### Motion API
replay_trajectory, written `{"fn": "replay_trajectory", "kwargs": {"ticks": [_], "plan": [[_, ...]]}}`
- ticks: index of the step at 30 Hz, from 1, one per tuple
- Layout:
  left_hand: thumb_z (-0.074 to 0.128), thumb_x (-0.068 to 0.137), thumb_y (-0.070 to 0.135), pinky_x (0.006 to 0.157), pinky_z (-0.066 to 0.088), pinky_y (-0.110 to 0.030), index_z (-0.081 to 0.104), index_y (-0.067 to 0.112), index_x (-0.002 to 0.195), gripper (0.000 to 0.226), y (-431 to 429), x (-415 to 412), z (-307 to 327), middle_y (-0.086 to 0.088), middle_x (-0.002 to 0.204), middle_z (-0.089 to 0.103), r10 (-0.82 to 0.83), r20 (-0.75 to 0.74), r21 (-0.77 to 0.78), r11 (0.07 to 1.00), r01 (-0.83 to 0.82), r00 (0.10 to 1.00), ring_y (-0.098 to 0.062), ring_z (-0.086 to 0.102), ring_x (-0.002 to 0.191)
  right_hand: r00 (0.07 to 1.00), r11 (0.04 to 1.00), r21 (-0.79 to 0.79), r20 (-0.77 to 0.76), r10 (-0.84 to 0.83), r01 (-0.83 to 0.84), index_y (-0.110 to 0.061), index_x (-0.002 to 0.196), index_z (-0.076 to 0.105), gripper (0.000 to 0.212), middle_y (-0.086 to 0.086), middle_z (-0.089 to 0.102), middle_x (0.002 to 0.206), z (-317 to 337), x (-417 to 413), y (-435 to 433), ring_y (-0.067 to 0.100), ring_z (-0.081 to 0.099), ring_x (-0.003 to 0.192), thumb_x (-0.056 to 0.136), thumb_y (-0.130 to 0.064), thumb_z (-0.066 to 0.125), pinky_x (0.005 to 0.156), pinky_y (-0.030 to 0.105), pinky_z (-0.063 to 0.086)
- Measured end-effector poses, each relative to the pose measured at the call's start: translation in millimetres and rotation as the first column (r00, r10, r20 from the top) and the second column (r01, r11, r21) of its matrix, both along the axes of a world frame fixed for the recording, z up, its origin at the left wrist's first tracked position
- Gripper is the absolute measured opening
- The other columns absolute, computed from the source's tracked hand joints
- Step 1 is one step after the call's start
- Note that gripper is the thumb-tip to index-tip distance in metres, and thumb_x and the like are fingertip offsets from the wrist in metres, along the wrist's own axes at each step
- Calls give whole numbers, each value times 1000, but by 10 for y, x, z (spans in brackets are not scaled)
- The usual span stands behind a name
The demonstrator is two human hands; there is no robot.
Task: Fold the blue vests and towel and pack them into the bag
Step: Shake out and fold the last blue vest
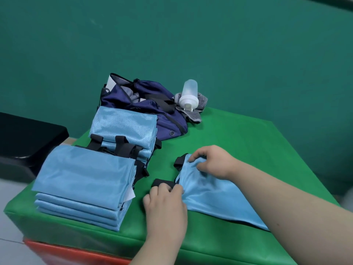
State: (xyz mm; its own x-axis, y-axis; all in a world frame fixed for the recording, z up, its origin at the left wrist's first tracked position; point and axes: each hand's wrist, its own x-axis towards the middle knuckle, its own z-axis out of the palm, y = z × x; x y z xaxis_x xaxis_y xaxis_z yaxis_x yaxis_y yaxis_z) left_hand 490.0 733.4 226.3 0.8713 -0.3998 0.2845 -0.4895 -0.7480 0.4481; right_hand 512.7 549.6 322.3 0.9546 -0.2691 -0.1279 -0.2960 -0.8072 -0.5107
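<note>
Pinches the black strap [164, 182] with left hand [166, 203], grips the unfolded vest [210, 194] with right hand [212, 161], near the mat's [238, 140] front edge. Open green toward the right edge. Along the left edge, near stack [84, 180] and far stack [124, 129]; at the far edge, one bag [152, 106], one bottle [188, 94], one towel [198, 109].

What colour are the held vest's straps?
Black straps on the vest; head view shows them best.

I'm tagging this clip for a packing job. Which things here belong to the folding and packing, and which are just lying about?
In the job: unfolded vest, gripped by left hand and right hand; near stack of folded vests; far stack; navy bag; grey striped towel.
Lying about: white bottle resting on the towel; black seat beside the green table.
</note>
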Motion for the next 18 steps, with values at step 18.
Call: {"fn": "replay_trajectory", "kwargs": {"ticks": [18], "plan": [[72, 82, 22, 70, 39, -8, 65, 33, 89, 15, -495, 444, 1436, 18, 97, 52, -326, 0, -676, 697, 240, 945, 0, 56, 86, 871, 859, 501, 371, -323, 105, -22, 90, 81, 24, 2, 61, 67, 1190, -644, -650, 15, 48, 60, 90, -4, 65, 54, 19, 40]]}}
